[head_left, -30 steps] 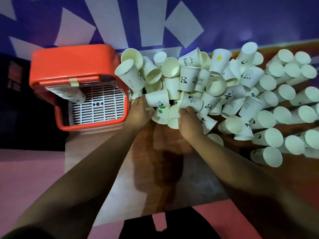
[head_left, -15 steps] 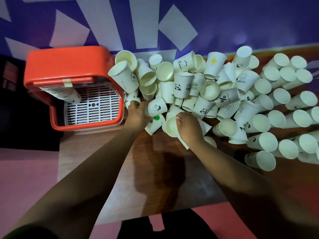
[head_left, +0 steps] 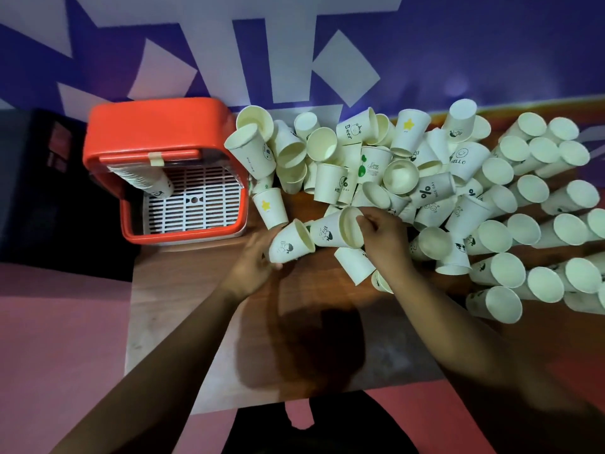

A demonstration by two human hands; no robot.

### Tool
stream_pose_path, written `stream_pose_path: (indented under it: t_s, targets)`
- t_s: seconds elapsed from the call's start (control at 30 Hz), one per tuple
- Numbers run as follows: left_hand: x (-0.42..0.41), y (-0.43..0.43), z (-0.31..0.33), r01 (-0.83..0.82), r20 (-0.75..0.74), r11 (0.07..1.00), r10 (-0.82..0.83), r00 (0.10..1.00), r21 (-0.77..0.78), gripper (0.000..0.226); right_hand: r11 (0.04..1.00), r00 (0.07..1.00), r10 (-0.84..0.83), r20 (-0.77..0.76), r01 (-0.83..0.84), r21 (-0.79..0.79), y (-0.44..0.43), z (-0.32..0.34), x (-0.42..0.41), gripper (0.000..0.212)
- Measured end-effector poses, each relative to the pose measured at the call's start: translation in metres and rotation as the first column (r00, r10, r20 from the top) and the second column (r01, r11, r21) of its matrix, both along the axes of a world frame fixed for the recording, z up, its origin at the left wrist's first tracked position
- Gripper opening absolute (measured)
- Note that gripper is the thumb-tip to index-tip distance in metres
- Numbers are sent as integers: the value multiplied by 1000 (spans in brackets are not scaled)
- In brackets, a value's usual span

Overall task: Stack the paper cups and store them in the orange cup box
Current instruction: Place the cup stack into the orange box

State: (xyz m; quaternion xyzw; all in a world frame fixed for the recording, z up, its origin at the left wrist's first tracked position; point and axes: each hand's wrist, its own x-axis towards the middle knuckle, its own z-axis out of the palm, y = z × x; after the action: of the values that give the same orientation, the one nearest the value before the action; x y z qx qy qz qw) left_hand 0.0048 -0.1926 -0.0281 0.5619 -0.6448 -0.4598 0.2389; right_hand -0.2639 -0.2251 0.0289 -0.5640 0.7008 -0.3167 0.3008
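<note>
A big heap of white paper cups [head_left: 406, 178] with printed motifs covers the table's right half. My left hand [head_left: 253, 260] grips one cup [head_left: 289, 244] on its side, mouth toward the right. My right hand [head_left: 383, 237] holds a second cup [head_left: 330, 229] by its rim, its base pointing at the first cup's mouth and close to it. The orange cup box [head_left: 157, 126] stands open at the left, with a stack of nested cups [head_left: 147, 181] lying inside on a white grille.
The wooden table [head_left: 203, 309] has bare surface in front of my arms. A cup with a yellow star [head_left: 273, 208] stands beside the box. A purple and white wall backs the table. Pink floor lies below, dark furniture at the far left.
Both hands pulled back from the heap toward me, each now holding a cup. The two cups have been brought together in front of the box.
</note>
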Motion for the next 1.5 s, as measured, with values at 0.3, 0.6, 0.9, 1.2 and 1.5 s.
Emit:
stream_pose_path:
  t_s: [0.3, 0.6, 0.9, 1.2, 1.5]
  targets:
    - [-15, 27, 9, 81, -208, 976, -39, 977, 200, 76, 974, 983, 124, 136, -147, 171, 33, 17, 18, 29]
    - [-51, 46, 15, 211, -294, 932, -121, 948, 295, 76, 891, 969, 182, 168, -235, 388, 81, 15, 24, 55]
    - [-73, 58, -1, 100, -221, 913, -11, 975, 395, 82, 989, 994, -91, -63, 98, 110, 104, -8, -30, 33]
    - [-100, 64, -36, 45, -124, 967, -14, 992, 251, 78, 959, 824, 220, -522, -84, 270, 115, -51, -77, 20]
    - [-66, 60, -39, 82, 293, 996, -92, 952, 47, 52, 997, 911, -22, -412, -11, -79, 126, -36, -82, 11]
